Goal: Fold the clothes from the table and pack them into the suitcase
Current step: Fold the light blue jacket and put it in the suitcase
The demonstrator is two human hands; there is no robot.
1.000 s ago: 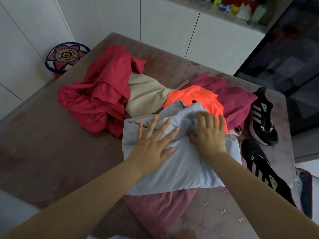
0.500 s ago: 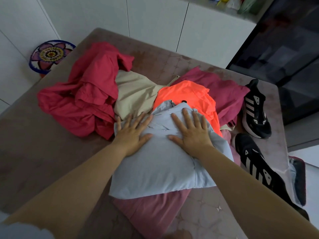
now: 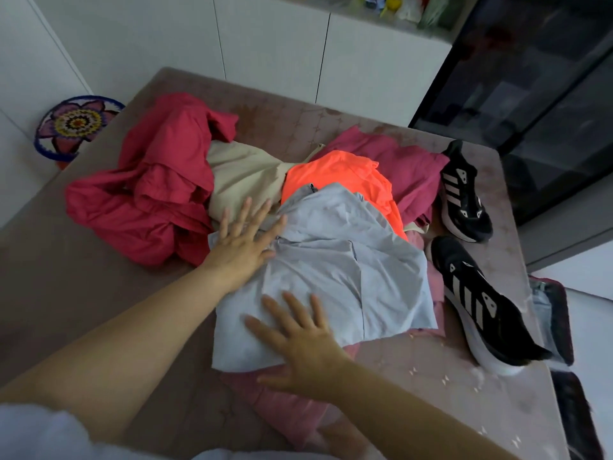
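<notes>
Pale blue cloth tops the pile. The blue top point(image 3: 348, 260) lies mid surface point(image 3: 83, 293), over a pink garment point(image 3: 285, 410). Its collar end is far from me, against the orange top point(image 3: 335, 174), and the hem end is near me. So the long axis runs approx. near-to-far, tilted a bit right.

From my end, the left hand point(image 3: 238, 250) is flat on the top's far-left edge, fingers straight and spread, tips at the beige garment point(image 3: 242, 174); it's grasping nothing. The right hand point(image 3: 305, 343) is flat on the near-left corner, fingers spread, pressing only, nothing grasped.

Both hands sit on the left side, so the loose bulk of the fabric lies to their right, towards the black shoes point(image 3: 464, 197). I'd judge the next fold goes across that axis, right side over to left. The right hand is nearer the free right edge, so it should do the reach while the left pins.

The suitcase point(image 3: 560, 313) is, I think, the dark red-edged thing off the surface's right side, past the shoes. It's only partly in view, so I can't be sure. The red garment point(image 3: 149, 180) is bunched far left, not folded yet.
</notes>
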